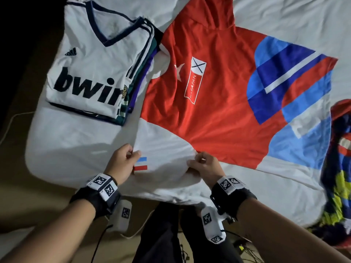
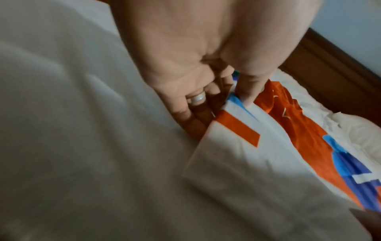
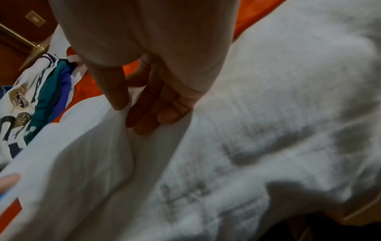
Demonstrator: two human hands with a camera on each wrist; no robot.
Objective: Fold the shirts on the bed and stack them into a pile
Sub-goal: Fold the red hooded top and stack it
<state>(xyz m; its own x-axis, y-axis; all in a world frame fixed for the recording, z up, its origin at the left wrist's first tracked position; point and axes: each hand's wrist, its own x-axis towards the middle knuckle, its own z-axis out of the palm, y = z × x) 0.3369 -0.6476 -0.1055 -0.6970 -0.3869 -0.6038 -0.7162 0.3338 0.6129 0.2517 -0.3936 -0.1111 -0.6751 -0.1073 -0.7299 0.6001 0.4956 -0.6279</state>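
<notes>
A red, white and blue shirt [image 1: 218, 103] lies spread across the bed, its white hem end nearest me. My left hand [image 1: 123, 160] pinches the hem's left corner by the small blue and red stripes [image 2: 237, 128], thumb on top and fingers under the cloth [image 2: 222, 97]. My right hand [image 1: 203, 164] pinches a fold of the white hem [image 3: 128, 104] further right, thumb against fingers. A pile of folded shirts [image 1: 95, 69], topped by a white jersey with dark lettering, sits at the left of the bed; the right wrist view shows its edge [image 3: 31, 101].
The white bed sheet [image 1: 72, 141] runs to the near edge, which overhangs the floor by my legs [image 1: 163, 234]. A heap of colourful unfolded clothes [image 1: 340, 168] lies at the right edge. Cables trail on the floor. A wooden headboard [image 2: 321, 78] borders the bed.
</notes>
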